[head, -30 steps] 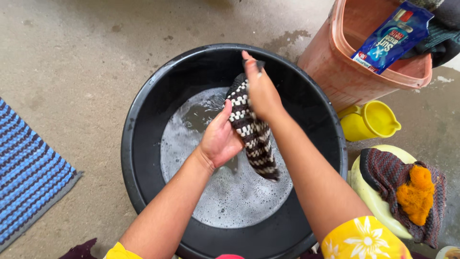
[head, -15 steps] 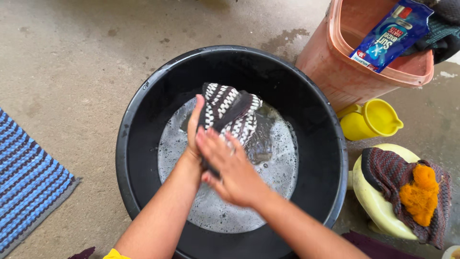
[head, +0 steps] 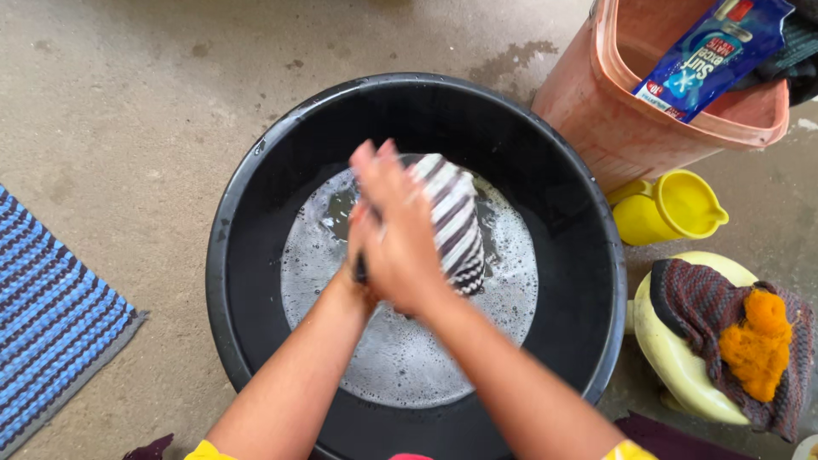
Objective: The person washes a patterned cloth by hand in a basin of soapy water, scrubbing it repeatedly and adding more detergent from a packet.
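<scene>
A round black basin (head: pixel 256 170) on the concrete floor holds shallow soapy water (head: pixel 400 349). Above the water I hold a wet black-and-white striped cloth (head: pixel 456 226) pressed between both hands. My right hand (head: pixel 400 230) lies on top, fingers pointing away from me and blurred by motion. My left hand (head: pixel 358 255) is underneath and mostly hidden by the right; only its edge and wrist show. The cloth's end sticks out to the right of my hands.
An orange bucket (head: pixel 596 111) with a blue detergent sachet (head: pixel 711 51) on its rim stands at the back right. A yellow jug (head: pixel 673 209) lies beside it. A yellow stool (head: pixel 673 349) carries dark and orange knitted cloths (head: pixel 750 341). A blue striped mat (head: pixel 51 315) lies left.
A second ago the cloth hung stretched from my raised right hand. I bunched it onto my left hand, and my right hand has slid forward over it, rubbing.
</scene>
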